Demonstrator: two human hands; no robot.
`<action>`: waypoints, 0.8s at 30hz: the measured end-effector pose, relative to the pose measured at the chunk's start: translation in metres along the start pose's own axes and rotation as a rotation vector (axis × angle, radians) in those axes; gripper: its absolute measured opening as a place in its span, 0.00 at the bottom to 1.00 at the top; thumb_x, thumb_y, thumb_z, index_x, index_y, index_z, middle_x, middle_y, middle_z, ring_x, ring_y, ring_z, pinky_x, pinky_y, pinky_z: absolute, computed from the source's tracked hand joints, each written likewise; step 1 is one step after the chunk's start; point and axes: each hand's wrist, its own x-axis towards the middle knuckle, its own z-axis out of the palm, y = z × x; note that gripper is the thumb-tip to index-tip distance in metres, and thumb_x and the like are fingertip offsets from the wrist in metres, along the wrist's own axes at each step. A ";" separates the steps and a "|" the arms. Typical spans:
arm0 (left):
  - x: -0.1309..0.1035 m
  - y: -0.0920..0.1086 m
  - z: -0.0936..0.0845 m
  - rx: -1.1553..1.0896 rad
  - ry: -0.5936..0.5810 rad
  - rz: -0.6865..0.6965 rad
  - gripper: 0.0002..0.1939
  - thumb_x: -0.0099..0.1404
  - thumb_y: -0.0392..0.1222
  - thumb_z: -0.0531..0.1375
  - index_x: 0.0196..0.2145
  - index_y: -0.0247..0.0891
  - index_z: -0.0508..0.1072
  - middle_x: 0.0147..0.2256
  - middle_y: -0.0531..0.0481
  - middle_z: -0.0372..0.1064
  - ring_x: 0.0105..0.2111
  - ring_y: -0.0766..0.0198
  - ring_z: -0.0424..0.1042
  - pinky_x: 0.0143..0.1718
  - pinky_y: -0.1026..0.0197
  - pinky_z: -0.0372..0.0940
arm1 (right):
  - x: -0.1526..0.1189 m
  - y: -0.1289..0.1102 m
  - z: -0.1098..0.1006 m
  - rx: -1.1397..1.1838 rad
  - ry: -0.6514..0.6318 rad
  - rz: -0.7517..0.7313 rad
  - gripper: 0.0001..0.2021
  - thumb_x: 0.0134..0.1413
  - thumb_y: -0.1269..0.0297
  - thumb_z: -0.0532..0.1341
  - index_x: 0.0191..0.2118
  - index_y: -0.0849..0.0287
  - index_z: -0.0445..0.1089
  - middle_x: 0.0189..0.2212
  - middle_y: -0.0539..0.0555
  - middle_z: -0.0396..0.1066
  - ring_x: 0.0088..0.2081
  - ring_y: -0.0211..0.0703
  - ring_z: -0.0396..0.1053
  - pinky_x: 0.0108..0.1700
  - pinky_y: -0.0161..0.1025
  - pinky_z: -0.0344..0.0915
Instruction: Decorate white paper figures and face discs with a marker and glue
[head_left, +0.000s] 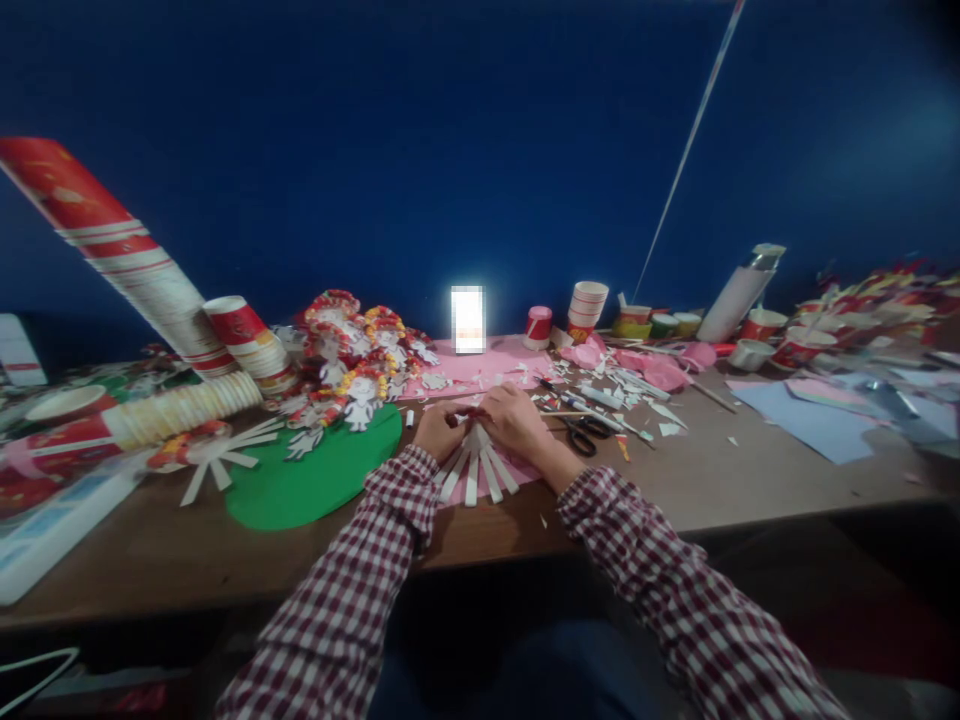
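Between my hands is a paper cup cut into strips (471, 482); its white strips fan out toward me over pink paper. My left hand (441, 432) pinches its reddish upper part from the left, thumb and finger curled together. From the right, my right hand (516, 422) bends over the same part with its fingers closed on it. The hands hide most of the cup's base. Another strip-cut cup (217, 455) lies to the left, beside a green paper disc (322, 490). Black-handled scissors (585, 436) rest just right of my right hand.
Stacked paper cups (150, 270) lean at the left. A pile of curled cup crafts with white cut-out figures (364, 400) stands behind the disc. A lit, blurred screen (469, 320) is at the back. Scraps, pens and blue paper sheets (802, 415) spread rightward.
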 end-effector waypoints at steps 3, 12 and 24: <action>0.000 0.002 -0.001 0.044 0.005 0.029 0.09 0.52 0.41 0.63 0.32 0.39 0.80 0.30 0.47 0.75 0.27 0.63 0.66 0.31 0.62 0.62 | 0.000 0.001 0.002 -0.003 0.002 0.005 0.08 0.60 0.67 0.56 0.34 0.63 0.71 0.34 0.58 0.69 0.38 0.46 0.61 0.46 0.42 0.56; 0.002 0.001 0.000 0.034 -0.006 0.033 0.08 0.56 0.41 0.60 0.29 0.39 0.79 0.30 0.47 0.76 0.33 0.58 0.72 0.41 0.57 0.64 | 0.000 0.002 0.002 -0.014 -0.006 -0.013 0.09 0.61 0.68 0.54 0.33 0.62 0.71 0.32 0.58 0.69 0.38 0.46 0.61 0.45 0.42 0.55; 0.002 -0.007 0.003 -0.015 0.020 -0.022 0.07 0.53 0.41 0.64 0.29 0.38 0.79 0.31 0.46 0.76 0.33 0.57 0.73 0.39 0.56 0.66 | -0.001 0.001 0.000 0.012 0.020 -0.050 0.09 0.59 0.71 0.54 0.34 0.62 0.71 0.33 0.57 0.70 0.38 0.45 0.62 0.45 0.42 0.55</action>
